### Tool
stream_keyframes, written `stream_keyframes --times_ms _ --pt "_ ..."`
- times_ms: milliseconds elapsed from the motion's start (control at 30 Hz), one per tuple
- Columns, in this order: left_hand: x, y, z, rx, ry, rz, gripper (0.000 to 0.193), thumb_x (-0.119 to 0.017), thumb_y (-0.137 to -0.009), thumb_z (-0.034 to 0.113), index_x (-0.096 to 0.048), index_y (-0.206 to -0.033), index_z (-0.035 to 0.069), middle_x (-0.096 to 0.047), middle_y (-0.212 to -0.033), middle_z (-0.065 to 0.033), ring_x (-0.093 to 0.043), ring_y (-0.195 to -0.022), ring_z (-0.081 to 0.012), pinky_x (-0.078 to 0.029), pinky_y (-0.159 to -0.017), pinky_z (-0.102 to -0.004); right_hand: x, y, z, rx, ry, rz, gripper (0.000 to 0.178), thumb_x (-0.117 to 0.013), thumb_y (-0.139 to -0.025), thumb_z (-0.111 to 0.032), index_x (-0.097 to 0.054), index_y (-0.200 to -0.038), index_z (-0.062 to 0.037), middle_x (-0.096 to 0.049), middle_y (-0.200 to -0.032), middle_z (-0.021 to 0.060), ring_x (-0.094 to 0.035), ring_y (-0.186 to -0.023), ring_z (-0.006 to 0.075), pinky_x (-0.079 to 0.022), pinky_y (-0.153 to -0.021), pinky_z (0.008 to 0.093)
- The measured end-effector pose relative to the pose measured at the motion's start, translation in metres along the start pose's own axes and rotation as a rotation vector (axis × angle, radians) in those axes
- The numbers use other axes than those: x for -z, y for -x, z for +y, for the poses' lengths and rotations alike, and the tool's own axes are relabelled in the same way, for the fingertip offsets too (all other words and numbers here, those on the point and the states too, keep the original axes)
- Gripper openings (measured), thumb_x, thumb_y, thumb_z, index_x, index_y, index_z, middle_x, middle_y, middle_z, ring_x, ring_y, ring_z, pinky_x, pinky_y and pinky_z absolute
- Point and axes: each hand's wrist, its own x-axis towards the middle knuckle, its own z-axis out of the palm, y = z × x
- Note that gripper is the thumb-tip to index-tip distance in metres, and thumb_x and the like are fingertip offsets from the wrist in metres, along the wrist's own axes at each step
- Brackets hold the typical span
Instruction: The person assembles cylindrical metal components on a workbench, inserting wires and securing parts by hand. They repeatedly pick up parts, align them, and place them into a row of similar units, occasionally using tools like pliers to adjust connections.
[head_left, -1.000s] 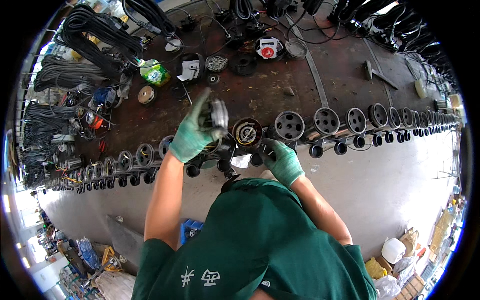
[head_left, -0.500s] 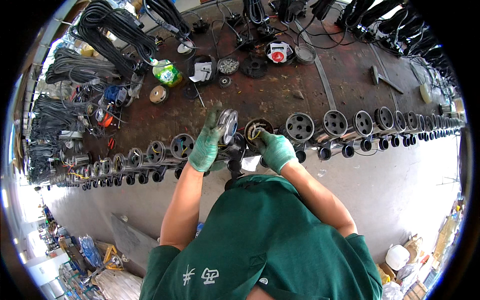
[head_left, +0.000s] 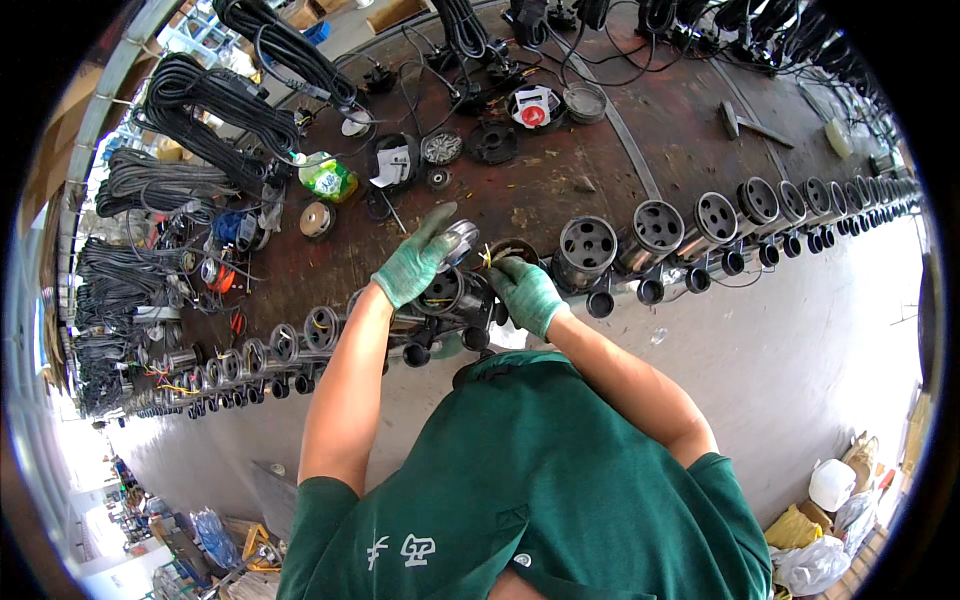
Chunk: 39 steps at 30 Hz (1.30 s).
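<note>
My left hand, in a green-coated glove, grips a round metal cap and holds it tilted above the row of motor housings. Beside it, my right hand, also gloved, pinches pale and yellow wires at the mouth of an open cylindrical housing. The wire ends stick up close to the cap; whether they touch it, I cannot tell. Just below the cap stands another cylinder with a wire in its top. To the right is a housing with a holed top face.
More housings line the bench's near edge on both sides. Farther back lie a hammer, a green-yellow bottle, a dish of small metal parts and a tape roll. Coiled black cables crowd the far left.
The view has turned a little. My right hand has drawn the wires up out of the housing's mouth, closer to the cap. The cap, still in my left hand, has tilted over.
</note>
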Motion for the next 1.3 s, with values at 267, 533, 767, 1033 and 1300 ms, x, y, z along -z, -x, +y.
stream_keyframes --times_ms 267,533,767,1033,1300 --pt "0.007 -0.019 0.017 0.1 -0.563 -0.081 0.08 -0.057 -0.104 0.058 -0.034 -0.164 0.011 -0.042 -0.164 -0.0244 -0.045 -0.149 -0.038 -0.038 -0.121 -0.0425 -0.003 -0.002 0.011 0.133 0.097 0.063 0.029 -0.063 -0.102 -0.016 -0.069 -0.125 0.0011 -0.073 -0.111 0.0278 -0.07 -0.104 0.0438 -0.054 -0.087 0.0429" --pt "-0.007 -0.02 0.04 0.17 -0.763 -0.111 0.081 -0.058 -0.104 0.058 -0.035 -0.164 0.009 -0.054 -0.155 -0.0255 -0.055 -0.141 -0.0358 -0.043 -0.116 -0.0414 -0.003 -0.006 0.013 0.318 0.253 0.154 0.027 -0.064 -0.099 -0.016 -0.073 -0.121 -0.0011 -0.073 -0.111 0.0279 -0.07 -0.105 0.0451 -0.056 -0.088 0.0439" --pt "-0.007 -0.017 0.039 0.178 -0.849 -0.123 0.097 -0.049 -0.097 0.077 -0.032 -0.165 0.01 -0.055 -0.15 -0.0302 -0.054 -0.139 -0.0448 -0.044 -0.114 -0.0468 -0.002 -0.007 0.001 0.224 0.29 0.132 0.026 -0.066 -0.099 -0.017 -0.074 -0.117 -0.0003 -0.074 -0.109 0.0269 -0.071 -0.103 0.0437 -0.056 -0.088 0.043" --pt "-0.021 -0.013 0.077 0.175 -0.939 -0.272 0.104 -0.076 -0.086 0.06 -0.029 -0.166 0.015 -0.055 -0.15 -0.0292 -0.055 -0.138 -0.045 -0.045 -0.115 -0.0482 -0.003 -0.014 0.006 0.19 0.125 0.095 0.024 -0.068 -0.098 -0.015 -0.074 -0.116 0.0005 -0.076 -0.104 0.0244 -0.072 -0.092 0.037 -0.055 -0.084 0.0411" --pt "-0.036 -0.021 0.076 -0.123 -1.139 -0.416 0.117 -0.092 -0.067 0.031 -0.03 -0.166 0.021 -0.049 -0.157 -0.0215 -0.049 -0.139 -0.0457 -0.037 -0.121 -0.0531 0.024 0.026 -0.004 -0.031 -0.035 0.165 0.037 -0.065 -0.1 -0.014 -0.064 -0.137 -0.0063 -0.078 -0.101 0.011 -0.071 -0.075 0.017 -0.056 -0.061 0.0349"
